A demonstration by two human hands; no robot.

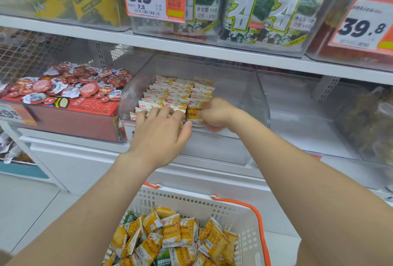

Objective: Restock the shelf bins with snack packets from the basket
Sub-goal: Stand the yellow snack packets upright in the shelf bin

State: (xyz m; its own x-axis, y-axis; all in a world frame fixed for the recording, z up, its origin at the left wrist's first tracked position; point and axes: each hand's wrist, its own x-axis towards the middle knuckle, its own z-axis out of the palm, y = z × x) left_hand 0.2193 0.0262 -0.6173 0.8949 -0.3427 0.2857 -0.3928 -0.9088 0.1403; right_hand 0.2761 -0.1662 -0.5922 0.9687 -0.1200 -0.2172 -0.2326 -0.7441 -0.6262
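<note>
Head view has both hands up at the clear bin (253, 95) on the middle shelf. The left grip (161, 126) is spread flat with its fingers straight, pressing on the fronts of the standing rows of packets (170, 93) as if to steady them; it holds nothing. Just to its right, the right grip (214, 115) is curled round one yellow packet (194, 113), pinching its right edge and holding it upright at the front of the right-hand row. Whether that packet already rests on the bin floor is hard to say, since the hand covers its lower edge. Well below both grips, the basket (212, 204) holds a loose heap of packets (176, 236), mostly yellow with a few green.

The step in hand looks like seating this packet in its row. Next, the right grip needs to let go without tipping the row while the left grip braces it, then reach down to the basket. The bin beyond the right grip has bare space.
</note>
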